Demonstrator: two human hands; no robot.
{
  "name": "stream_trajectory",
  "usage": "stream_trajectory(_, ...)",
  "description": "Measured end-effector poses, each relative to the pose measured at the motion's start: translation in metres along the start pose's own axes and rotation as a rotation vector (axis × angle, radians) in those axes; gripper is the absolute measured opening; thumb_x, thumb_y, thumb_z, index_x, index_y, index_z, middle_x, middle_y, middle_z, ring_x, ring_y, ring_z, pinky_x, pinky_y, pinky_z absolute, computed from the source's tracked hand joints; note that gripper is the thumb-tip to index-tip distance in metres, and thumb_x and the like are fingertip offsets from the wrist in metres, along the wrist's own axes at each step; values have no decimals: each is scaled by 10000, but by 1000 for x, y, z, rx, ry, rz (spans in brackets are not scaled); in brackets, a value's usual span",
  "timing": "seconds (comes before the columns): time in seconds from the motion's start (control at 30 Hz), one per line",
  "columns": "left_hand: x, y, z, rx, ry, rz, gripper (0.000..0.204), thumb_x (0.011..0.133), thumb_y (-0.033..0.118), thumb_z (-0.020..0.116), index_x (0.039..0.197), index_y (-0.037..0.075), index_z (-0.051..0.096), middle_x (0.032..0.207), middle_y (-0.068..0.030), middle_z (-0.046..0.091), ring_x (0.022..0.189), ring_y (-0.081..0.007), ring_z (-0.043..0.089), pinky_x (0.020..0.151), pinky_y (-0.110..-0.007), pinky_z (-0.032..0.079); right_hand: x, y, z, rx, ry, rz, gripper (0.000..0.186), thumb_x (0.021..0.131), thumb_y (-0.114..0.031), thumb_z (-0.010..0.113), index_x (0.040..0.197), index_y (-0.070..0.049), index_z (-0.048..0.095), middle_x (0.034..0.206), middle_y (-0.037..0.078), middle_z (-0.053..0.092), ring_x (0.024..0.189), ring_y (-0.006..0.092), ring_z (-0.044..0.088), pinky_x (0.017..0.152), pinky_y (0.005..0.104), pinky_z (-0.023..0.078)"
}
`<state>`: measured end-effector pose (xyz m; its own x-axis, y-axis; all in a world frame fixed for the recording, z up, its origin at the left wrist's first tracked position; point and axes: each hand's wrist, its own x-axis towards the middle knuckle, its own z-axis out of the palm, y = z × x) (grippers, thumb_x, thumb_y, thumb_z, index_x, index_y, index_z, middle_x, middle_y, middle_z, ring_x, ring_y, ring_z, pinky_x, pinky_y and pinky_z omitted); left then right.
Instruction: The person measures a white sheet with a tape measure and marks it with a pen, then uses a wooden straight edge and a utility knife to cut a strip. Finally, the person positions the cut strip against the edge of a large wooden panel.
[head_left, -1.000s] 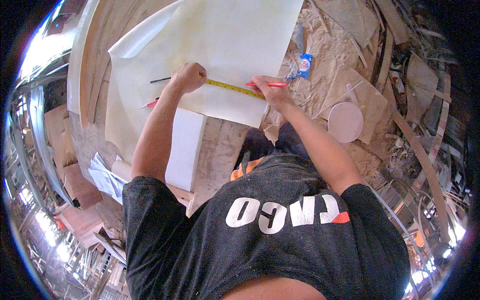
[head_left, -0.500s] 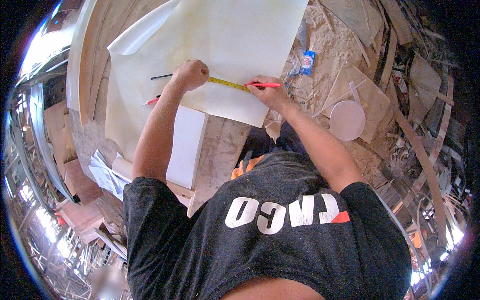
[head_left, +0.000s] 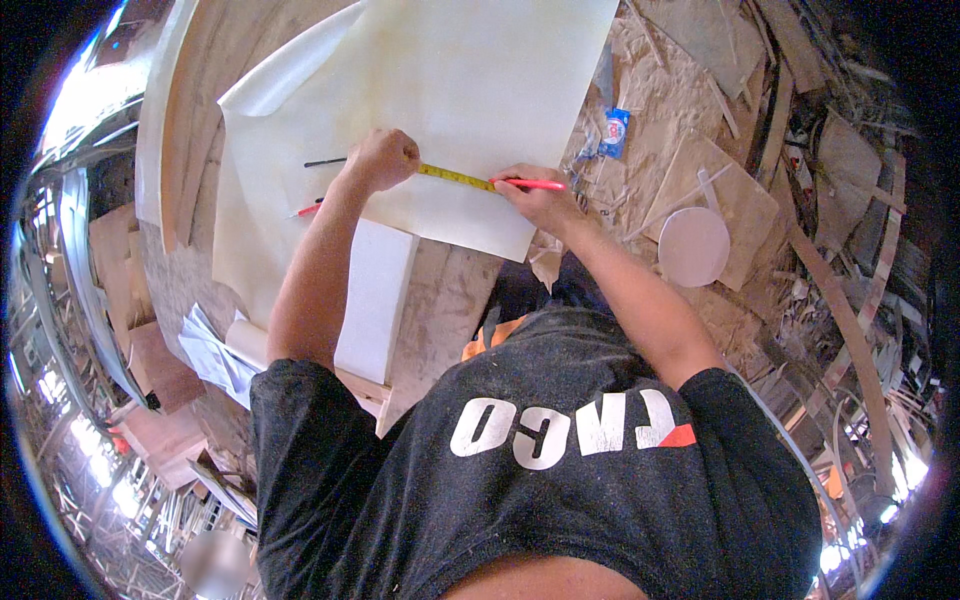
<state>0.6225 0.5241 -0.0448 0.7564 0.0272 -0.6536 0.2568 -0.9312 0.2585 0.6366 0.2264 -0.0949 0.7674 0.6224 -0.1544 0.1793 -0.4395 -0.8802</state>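
A large cream sheet (head_left: 470,80) lies before me with a curled left corner. My left hand (head_left: 382,160) is closed at the left end of a yellow tape measure (head_left: 450,173) stretched across the sheet. My right hand (head_left: 540,208) grips a red pen (head_left: 541,185), its tip at the tape's right part, near the sheet's right edge. A thin dark rod (head_left: 324,162) and a red-tipped tool (head_left: 308,209), partly hidden by my left arm, lie on the sheet to the left.
A white slab (head_left: 372,290) and folded papers (head_left: 205,360) lie below the sheet. To the right are a pale round disc (head_left: 694,245), a blue packet (head_left: 615,130), wood scraps (head_left: 720,170) and long strips (head_left: 845,310). Curved boards (head_left: 160,120) stand at the left.
My right hand and the pen have shifted slightly left and down along the tape, bringing the pen tip closer to my left hand. My left hand has barely moved.
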Motion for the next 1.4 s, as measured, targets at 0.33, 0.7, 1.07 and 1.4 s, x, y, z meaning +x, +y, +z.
stream_trajectory(0.33, -31, -5, 10, 52, 116, 217, 230, 894, 273, 631, 977, 128, 788, 1014, -130, 701, 983, -342, 684, 880, -451, 548, -62, -16, -34, -50, 16, 84, 239, 958, -268, 656, 1075, -83, 751, 988, 175, 734, 927, 354, 710, 802, 404, 566)
stream_trajectory(0.7, -31, 63, -119, -251, 404, 162, 166, 848, 225, 717, 907, 83, 780, 963, -108, 712, 898, -342, 683, 826, -445, 544, 27, -33, -167, 36, 209, 20, 117, 890, -102, 737, 963, -13, 721, 834, 19, 680, 798, 98, 615, 739, 274, 511)
stream_trajectory(1.07, 192, 151, -238, -160, 537, 56, 181, 862, 268, 692, 928, 123, 778, 986, -115, 715, 923, -352, 690, 820, -471, 544, 261, 71, -350, 169, 312, -5, 87, 906, -100, 705, 910, -13, 705, 736, 20, 649, 663, 83, 602, 614, 241, 499)
stream_trajectory(1.4, 419, 193, -325, -40, 569, 40, 188, 879, 248, 679, 946, 93, 764, 1015, -123, 725, 946, -341, 698, 834, -451, 550, 444, 172, -406, 419, 579, 207, 193, 798, -233, 777, 806, -45, 735, 707, 38, 687, 632, 119, 626, 608, 294, 504)
